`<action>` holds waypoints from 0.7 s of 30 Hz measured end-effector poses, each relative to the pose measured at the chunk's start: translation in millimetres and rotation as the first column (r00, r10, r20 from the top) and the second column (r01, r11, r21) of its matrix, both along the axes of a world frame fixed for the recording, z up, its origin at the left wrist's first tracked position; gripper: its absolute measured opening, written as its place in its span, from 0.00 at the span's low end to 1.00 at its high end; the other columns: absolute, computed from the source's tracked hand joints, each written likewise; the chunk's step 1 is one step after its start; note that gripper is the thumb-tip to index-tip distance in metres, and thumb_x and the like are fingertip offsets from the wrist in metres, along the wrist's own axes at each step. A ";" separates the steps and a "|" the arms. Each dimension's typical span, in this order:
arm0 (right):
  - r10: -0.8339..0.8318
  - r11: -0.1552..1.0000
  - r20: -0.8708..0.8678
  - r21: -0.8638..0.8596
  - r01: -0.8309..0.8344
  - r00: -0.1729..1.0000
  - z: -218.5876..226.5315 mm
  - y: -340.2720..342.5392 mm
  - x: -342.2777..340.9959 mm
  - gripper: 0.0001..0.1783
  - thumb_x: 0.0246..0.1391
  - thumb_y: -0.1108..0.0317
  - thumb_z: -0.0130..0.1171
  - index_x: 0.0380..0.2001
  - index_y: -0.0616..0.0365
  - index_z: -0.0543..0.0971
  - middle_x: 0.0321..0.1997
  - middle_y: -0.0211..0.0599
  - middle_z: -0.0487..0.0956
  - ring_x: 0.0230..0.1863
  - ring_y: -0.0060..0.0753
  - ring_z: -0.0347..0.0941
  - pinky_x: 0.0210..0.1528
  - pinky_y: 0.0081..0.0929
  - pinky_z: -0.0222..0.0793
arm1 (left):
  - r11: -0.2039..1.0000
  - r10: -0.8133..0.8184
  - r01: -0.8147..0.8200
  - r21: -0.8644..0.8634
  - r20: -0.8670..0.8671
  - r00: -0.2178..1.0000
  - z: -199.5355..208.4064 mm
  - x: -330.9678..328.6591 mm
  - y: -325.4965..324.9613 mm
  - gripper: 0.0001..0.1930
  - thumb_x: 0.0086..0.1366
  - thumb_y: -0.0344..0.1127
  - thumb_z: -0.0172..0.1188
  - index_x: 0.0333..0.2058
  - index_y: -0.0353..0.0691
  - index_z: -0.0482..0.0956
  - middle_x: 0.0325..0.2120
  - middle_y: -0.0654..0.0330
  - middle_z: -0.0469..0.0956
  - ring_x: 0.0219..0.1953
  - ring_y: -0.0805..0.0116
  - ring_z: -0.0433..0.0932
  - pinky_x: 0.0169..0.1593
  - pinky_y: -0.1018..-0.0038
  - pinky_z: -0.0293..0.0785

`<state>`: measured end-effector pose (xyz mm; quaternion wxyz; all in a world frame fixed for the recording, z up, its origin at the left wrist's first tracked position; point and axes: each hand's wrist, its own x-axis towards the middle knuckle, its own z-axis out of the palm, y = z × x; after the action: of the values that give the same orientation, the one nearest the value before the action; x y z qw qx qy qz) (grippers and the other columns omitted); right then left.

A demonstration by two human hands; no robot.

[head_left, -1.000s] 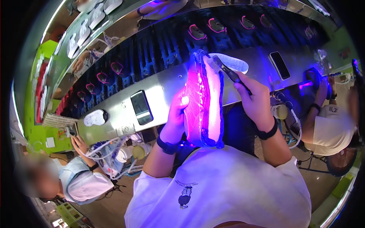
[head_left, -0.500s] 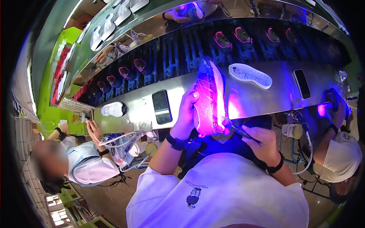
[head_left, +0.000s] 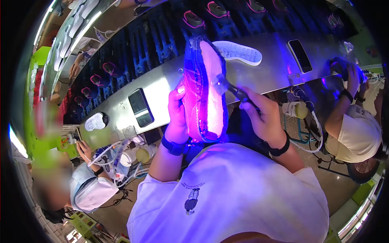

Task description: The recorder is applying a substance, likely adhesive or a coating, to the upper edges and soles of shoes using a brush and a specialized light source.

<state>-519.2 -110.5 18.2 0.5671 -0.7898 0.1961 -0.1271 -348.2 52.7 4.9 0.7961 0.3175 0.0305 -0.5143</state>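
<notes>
My left hand (head_left: pixel 176 115) grips a shoe upper (head_left: pixel 195 95) by its side, fingers wrapped behind it. The upper stands nearly upright under purple light, its pale underside turned toward the right. In my right hand (head_left: pixel 265 119) is a dark-handled brush (head_left: pixel 236 92), its bristle end against or just over the underside's edge at mid length; whether it touches is unclear. Beyond the upper, a white shoe sole (head_left: pixel 243 54) lies on the metal bench, partly hidden by the upper.
Two phones, one left (head_left: pixel 141 107) and one right (head_left: pixel 300 56), lie on the bench (head_left: pixel 162 81). Another sole (head_left: pixel 96 121) rests farther left. Several shoe uppers sit on a dark conveyor (head_left: pixel 162 40) behind. Co-workers (head_left: pixel 352 125) sit on both sides, near hoses and pots (head_left: pixel 295 109).
The view has shifted, so the bench appears lower left. The shoe upper has turned to show more of its underside, and the brush has moved from its lower end up to mid length.
</notes>
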 end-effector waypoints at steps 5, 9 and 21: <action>-0.143 0.942 0.101 -0.292 0.167 0.984 -4.7 6.6 10.9 0.23 0.53 0.80 0.65 0.54 0.59 0.80 0.33 0.44 0.81 0.27 0.42 0.77 0.32 0.29 0.73 | 0.992 0.103 -0.096 0.077 -0.091 0.991 -0.9 0.8 7.6 0.30 0.66 0.46 0.53 0.63 0.36 0.65 0.53 0.51 0.76 0.54 0.58 0.78 0.61 0.60 0.74; 0.066 0.994 0.054 -0.087 -0.061 0.996 -14.0 14.2 -0.7 0.21 0.50 0.79 0.68 0.49 0.61 0.82 0.32 0.43 0.81 0.30 0.35 0.79 0.36 0.26 0.73 | 0.978 0.096 -0.145 0.148 0.296 0.950 -4.7 43.9 8.2 0.28 0.66 0.39 0.56 0.63 0.34 0.67 0.53 0.55 0.77 0.54 0.65 0.77 0.60 0.68 0.73; -0.177 0.919 -0.343 0.279 0.279 0.923 -89.2 -50.4 -43.1 0.22 0.62 0.75 0.59 0.59 0.64 0.74 0.30 0.27 0.77 0.21 0.10 0.61 0.22 0.13 0.56 | 0.172 -0.794 -0.701 0.692 0.519 0.317 -67.2 300.3 48.7 0.36 0.55 0.55 0.66 0.57 0.36 0.77 0.46 0.44 0.83 0.49 0.50 0.83 0.53 0.61 0.78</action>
<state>-562.3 -160.9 -71.0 0.6313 -0.6679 0.3928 -0.0333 -47.9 101.3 -62.3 0.1855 0.9696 -0.1332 -0.0881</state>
